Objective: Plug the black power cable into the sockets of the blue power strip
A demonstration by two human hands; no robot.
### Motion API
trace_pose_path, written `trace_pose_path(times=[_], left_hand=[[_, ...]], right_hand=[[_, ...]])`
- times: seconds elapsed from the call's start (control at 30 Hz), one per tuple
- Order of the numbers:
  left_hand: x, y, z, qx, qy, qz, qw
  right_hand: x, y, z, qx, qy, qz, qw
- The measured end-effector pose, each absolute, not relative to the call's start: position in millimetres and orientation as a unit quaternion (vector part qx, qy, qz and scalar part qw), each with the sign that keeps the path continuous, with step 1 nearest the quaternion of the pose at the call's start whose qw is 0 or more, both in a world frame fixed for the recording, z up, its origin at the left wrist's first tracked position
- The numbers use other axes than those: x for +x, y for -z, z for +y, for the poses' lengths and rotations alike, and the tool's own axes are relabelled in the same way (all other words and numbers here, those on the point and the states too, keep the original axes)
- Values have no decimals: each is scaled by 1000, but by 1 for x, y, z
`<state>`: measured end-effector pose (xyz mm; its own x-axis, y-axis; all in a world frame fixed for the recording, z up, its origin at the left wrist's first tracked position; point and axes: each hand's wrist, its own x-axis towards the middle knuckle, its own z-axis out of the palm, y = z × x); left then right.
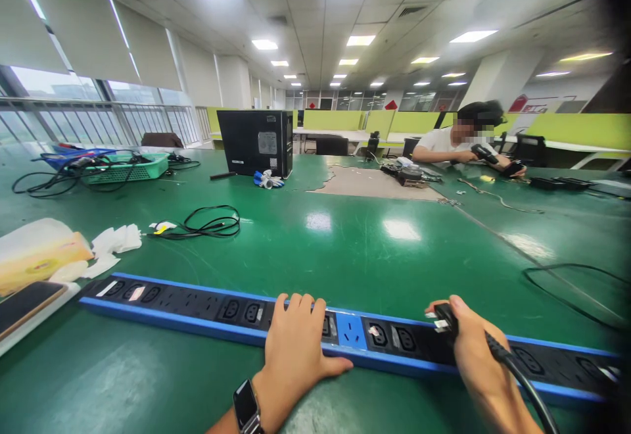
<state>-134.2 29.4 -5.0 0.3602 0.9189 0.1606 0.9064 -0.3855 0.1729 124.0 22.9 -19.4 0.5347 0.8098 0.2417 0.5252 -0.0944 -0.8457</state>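
Note:
A long blue-and-black power strip (187, 319) lies across the green table in front of me, with a row of sockets and one blue socket panel. Over its middle, my left hand (296, 338) grips the strip, fingers across the top and thumb along the near edge. My right hand (478, 348) pinches a black power plug (445, 321) above the strip's right part. From that plug a thick black cable (522, 378) runs down past my wrist. The plug is apart from the sockets, as far as I can see. Part of the strip is hidden behind both hands.
At left lie a phone (29, 309), a tissue pack (44, 260) and a coiled black cable (211, 223). Farther back stand a green basket (133, 169) with cables and a black computer case (256, 141). A co-worker (461, 138) handles a tool at the far right.

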Motion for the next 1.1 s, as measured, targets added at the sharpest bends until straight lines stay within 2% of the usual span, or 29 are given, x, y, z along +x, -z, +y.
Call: trace_pose_path(times=[0.17,0.33,1.1], left_hand=[[-134,4,30,824,-109,556,24],[-134,3,30,824,-105,556,29],[-133,1,30,822,-97,560,37]], right_hand=[[144,24,17,-738,-80,-531,408],[148,17,13,-702,-96,-622,334],[156,26,11,-635,-8,-719,280]])
